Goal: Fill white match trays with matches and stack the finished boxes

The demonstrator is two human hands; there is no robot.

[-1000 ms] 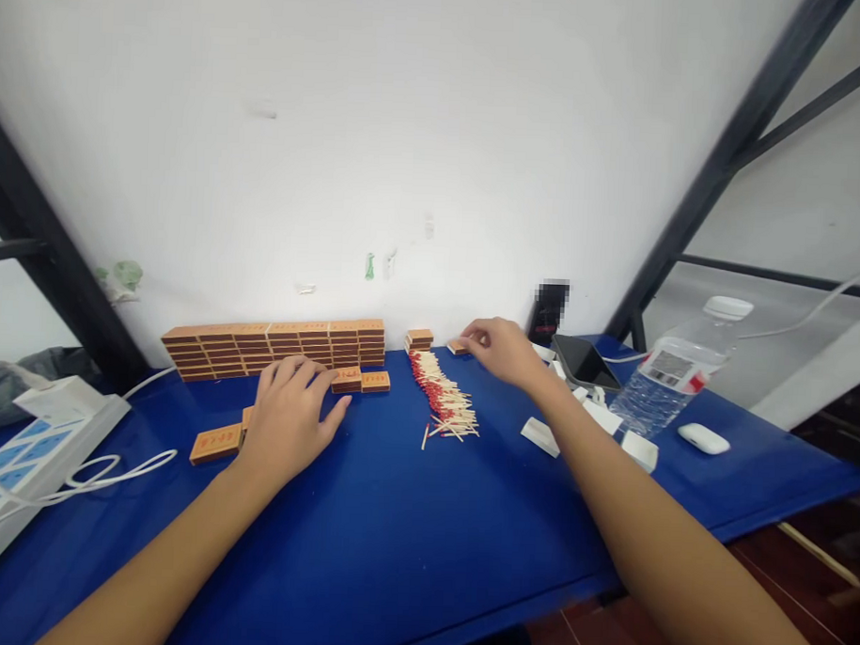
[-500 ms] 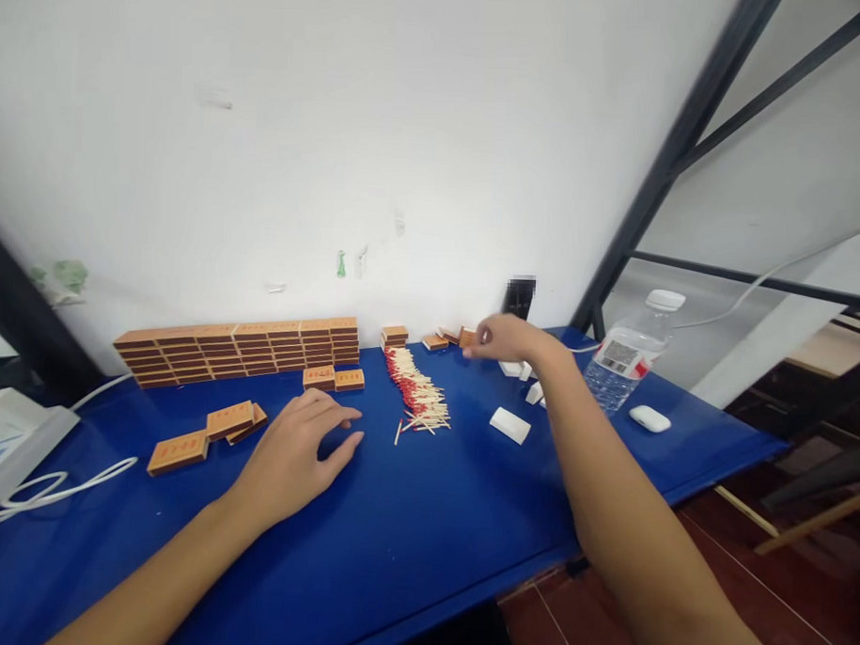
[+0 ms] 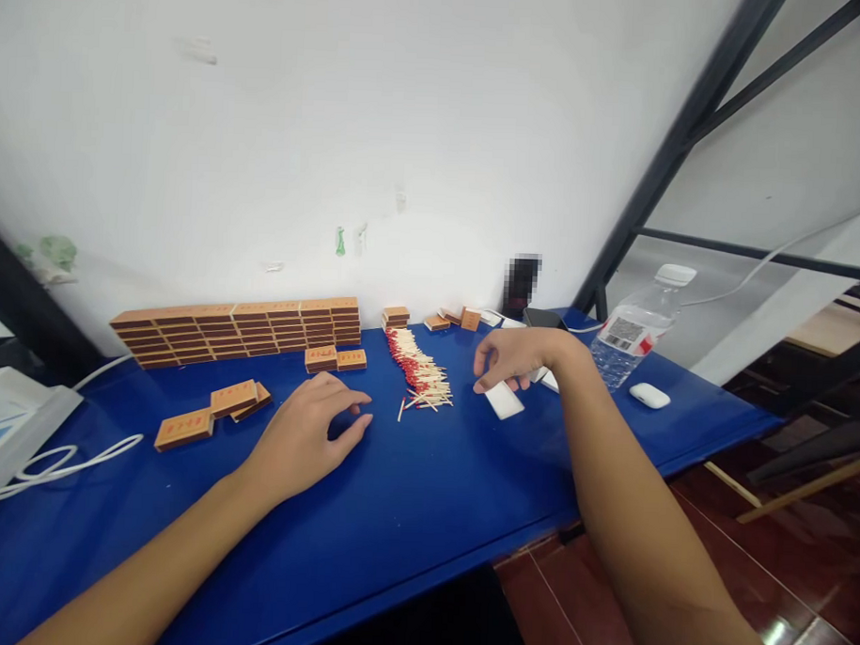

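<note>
My left hand point(image 3: 313, 427) rests on the blue table point(image 3: 394, 538), thumb and forefinger apart, holding nothing. Just to its right lies a row of red-headed matches point(image 3: 420, 369), with a few loose ones at the near end. My right hand point(image 3: 510, 356) is closed at the far edge of a white matchbox tray point(image 3: 504, 402), thumb at the tray's left corner; some fingertips are hidden behind the hand. Beyond it, an orange matchbox point(image 3: 471, 318) stands on end beside several others point(image 3: 438, 322) near the wall. Further white trays point(image 3: 549, 380) are partly covered by my right hand.
A stacked wall of matchboxes point(image 3: 239, 335) runs along the back left, with two small piles point(image 3: 321, 358) before it. Loose matchboxes point(image 3: 185, 429) and a white cable point(image 3: 79, 465) lie left. A water bottle point(image 3: 631, 330) and white earbud case point(image 3: 649, 395) stand right.
My right hand has let go of the orange matchbox by the wall and come nearer, onto the white tray, which has shifted slightly left. My left hand has barely moved.
</note>
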